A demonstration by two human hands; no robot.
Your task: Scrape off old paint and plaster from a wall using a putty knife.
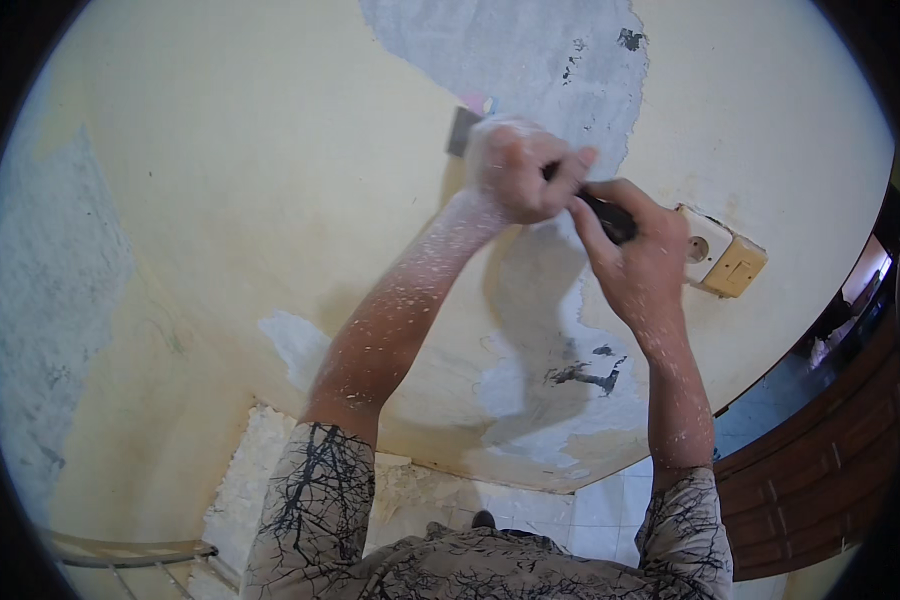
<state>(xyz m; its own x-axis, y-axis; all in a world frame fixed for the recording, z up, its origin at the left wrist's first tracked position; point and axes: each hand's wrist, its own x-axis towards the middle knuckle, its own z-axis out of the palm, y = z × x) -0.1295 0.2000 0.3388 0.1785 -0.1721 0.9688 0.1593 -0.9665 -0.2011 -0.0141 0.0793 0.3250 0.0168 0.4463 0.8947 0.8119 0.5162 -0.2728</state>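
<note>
My left hand, dusted white, is closed around the front of a scraper whose flat metal blade sticks out to the left over cream paint. My right hand grips the black handle of the same scraper from behind, with thumb and fingers around it. Ahead of me the painted wall carries a long bare grey patch with a ragged edge. Whether the blade touches the wall is hard to tell, as the area is slightly blurred. Pale flecks cover both forearms.
A wall socket and a yellowed switch sit just right of my right hand. At lower right stands a brown wooden door beside an opening. A metal rack is at lower left. Paint debris lies on the tiled floor.
</note>
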